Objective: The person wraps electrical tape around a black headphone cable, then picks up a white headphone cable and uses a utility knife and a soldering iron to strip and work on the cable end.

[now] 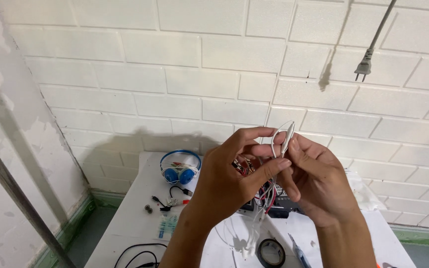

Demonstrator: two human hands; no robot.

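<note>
Left hand [224,183] and right hand [319,183], each grip clamped on a looped white cable [280,139], above the white table [125,223].

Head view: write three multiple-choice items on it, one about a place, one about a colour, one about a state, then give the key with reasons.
1. Where do the headphones lie?
A. On the white table, left of the hands
B. Hanging on the brick wall
C. On the floor

2. What colour is the looped wire above the fingers?
A. Black
B. White
C. Green

3. How is the power plug at upper right?
A. Pushed into a socket
C. Lying on the table
B. Hanging free against the wall

Key: 1 A, the blue headphones rest on the tabletop beside the left hand. 2 B, the loop pinched between the left hand and the right hand is white. 3 B, its prongs are bare and it dangles from its cord, casting a shadow on the bricks.
</note>
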